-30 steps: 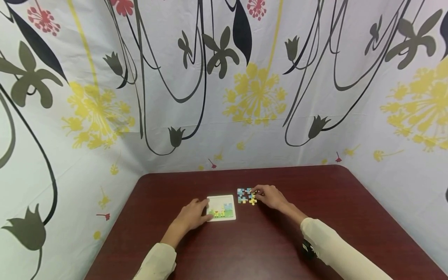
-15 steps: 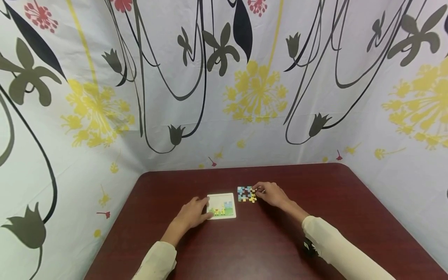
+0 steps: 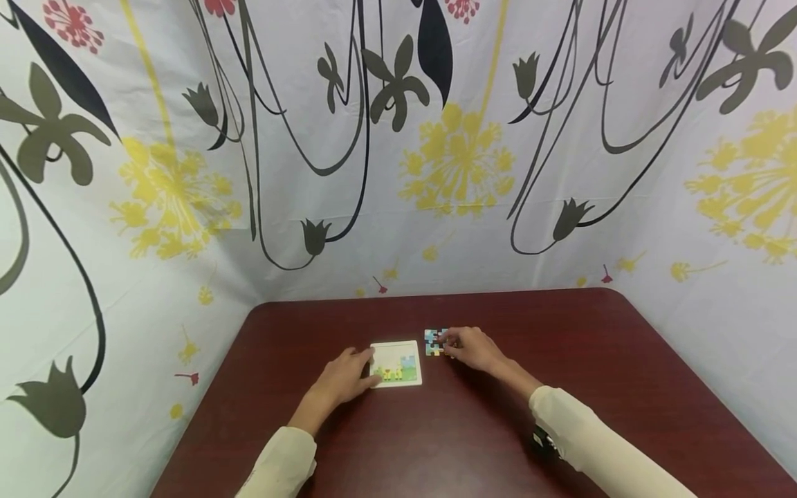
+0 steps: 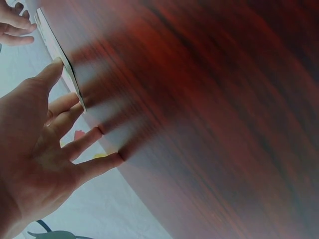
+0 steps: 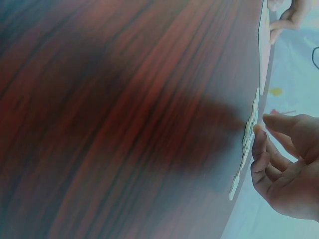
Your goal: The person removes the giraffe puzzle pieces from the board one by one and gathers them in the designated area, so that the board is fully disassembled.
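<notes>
Dead ahead at twelve o'clock we've got a pale, creased wall covering (image 3: 386, 197), wrapping round towards nine and three, and there's a yellow flower burst (image 3: 457, 162) up at one! We swing to eight: a big grey-green tulip (image 3: 50, 400). At ten, a red bloom (image 3: 73, 26). Down at six, our dark red-brown table (image 3: 411, 443), corners rounded, catches a soft sheen.

a white, partly filled puzzle tray (image 3: 389, 355) lies flat beside small blue-and-yellow jigsaw pieces (image 3: 431, 336).
</notes>
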Demonstrator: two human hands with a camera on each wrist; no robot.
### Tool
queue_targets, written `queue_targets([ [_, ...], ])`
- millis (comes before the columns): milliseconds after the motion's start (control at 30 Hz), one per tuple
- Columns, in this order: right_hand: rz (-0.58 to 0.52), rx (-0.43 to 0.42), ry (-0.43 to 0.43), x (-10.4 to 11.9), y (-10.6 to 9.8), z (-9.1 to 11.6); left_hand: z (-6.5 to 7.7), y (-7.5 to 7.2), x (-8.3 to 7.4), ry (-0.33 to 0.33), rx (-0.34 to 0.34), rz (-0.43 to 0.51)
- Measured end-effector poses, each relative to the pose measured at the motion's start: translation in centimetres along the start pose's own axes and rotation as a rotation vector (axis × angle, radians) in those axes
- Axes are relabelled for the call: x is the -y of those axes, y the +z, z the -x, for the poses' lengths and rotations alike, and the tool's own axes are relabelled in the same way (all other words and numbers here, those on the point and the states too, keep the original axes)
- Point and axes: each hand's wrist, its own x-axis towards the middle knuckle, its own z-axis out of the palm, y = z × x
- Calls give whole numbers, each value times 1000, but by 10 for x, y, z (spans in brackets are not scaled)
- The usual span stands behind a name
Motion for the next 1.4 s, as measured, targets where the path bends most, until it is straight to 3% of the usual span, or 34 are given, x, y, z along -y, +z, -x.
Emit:
queue_targets([
  [467, -9, 26, -85, 19, 18, -12, 0, 1, 0, -6, 6, -11],
  [1000, -70, 76, -108, 40, 37, -22, -2, 0, 1, 7, 3, -31],
  [1400, -8, 118, -209, 43, 46, -28, 0, 0, -1, 11, -6, -20],
])
